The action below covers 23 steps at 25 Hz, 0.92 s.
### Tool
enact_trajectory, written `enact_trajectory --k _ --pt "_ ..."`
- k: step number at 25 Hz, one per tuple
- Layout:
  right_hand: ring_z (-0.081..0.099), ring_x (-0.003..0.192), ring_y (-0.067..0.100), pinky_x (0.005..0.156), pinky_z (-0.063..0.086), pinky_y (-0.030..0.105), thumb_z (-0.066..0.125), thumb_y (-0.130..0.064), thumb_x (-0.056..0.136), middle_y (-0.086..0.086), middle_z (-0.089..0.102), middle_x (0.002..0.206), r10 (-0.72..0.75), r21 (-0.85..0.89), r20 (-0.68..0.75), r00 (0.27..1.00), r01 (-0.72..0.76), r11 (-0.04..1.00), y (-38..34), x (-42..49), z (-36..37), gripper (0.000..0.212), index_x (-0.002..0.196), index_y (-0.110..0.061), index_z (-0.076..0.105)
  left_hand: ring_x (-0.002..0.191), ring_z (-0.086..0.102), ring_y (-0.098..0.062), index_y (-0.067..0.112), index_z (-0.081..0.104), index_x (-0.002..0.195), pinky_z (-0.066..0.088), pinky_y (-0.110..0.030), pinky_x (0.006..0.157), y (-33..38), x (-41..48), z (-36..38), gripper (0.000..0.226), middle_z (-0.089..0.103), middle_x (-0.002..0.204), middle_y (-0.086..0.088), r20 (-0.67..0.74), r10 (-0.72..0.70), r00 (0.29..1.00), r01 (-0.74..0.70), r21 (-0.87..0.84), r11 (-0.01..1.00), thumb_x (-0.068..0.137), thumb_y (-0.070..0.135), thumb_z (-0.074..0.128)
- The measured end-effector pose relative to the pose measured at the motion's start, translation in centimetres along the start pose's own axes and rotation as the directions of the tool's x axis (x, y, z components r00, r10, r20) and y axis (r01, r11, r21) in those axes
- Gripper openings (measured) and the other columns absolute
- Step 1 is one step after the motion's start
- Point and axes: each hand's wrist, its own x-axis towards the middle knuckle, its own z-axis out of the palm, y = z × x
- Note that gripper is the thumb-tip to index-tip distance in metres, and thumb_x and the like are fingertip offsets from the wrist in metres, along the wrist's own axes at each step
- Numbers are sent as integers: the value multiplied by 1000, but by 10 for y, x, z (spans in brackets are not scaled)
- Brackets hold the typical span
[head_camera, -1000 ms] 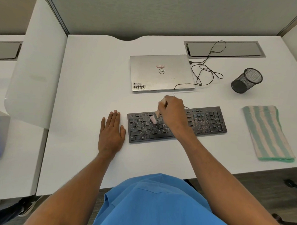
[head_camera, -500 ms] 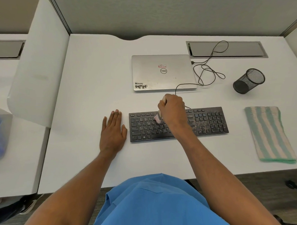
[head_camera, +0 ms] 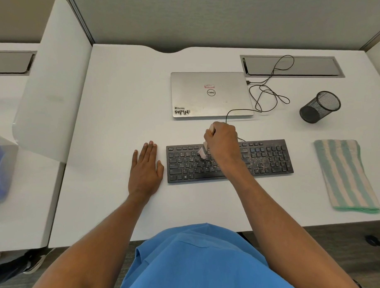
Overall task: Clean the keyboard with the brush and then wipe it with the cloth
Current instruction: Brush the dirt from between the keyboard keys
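Head view, white desk (head_camera: 121, 111), keyboard (head_camera: 268, 161), brush (head_camera: 202, 152), grey partition (head_camera: 210, 19) behind

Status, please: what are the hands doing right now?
Right hand grips brush, bristles on keyboard. Left hand flat on desk beside it. Specks on keyboard's right end; cloth untouched.
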Motion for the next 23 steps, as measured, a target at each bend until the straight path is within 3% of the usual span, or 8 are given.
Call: enact_trajectory --k 4,7,11,15,18,21,23 --pt "54 40 3 39 36 11 52 -10 101 4 58 59 24 27 36 999 -25 999 5 -1 1 33 68 -3 53 163 16 -17 10 29 166 5 -43 133 1 1 -1 67 25 174 -5 3 3 1000 -3 0 1000 104 35 27" --pt "62 46 9 46 52 28 50 -13 100 8 59 62 10 104 -35 999 -7 995 12 1 0 34 66 -8 51 163 16 -17 9 30 166 5 -44 133 0 0 -1 67 26 174 -6 -6 6 1000 -6 3 1000 104 35 27" --pt "55 49 9 46 42 25 53 -13 98 6 62 62 24 40 -61 998 -21 999 11 2 -8 34 64 -11 50 162 17 -18 9 31 165 7 -45 133 -1 0 0 66 26 173 -6 -11 11 1000 -11 4 1000 105 35 28" --pt "65 60 24 57 56 42 56 -15 96 13 64 67 26 -18 11 1000 -26 1000 11 0 -5 31 67 -4 54 162 17 -18 9 31 165 7 -45 133 -1 1 1 67 26 173 -6 -9 8 1000 -8 1 1000 104 35 27" --pt "63 53 17 54 57 42 52 -15 99 11 62 62 23 31 -2 1000 -23 999 13 1 -2 33 68 -4 53 163 17 -18 9 30 165 6 -45 133 -1 1 1 66 26 174 -6 -11 10 1000 -10 1 1000 104 35 28" --pt "64 57 24 52 54 43 52 -14 97 10 59 61 9 45 -44 999 -7 999 13 1 -3 35 63 -9 48 162 18 -18 9 31 165 7 -45 133 -1 0 1 66 27 173 -7 -15 12 1000 -12 -1 1000 105 34 29" --pt "61 60 23 51 49 36 55 -11 97 9 60 64 22 20 -32 999 -21 1000 12 -2 -4 35 63 -9 48 162 17 -18 9 31 165 7 -45 133 -1 0 1 66 27 173 -6 -14 10 1000 -10 -2 1000 105 35 29"
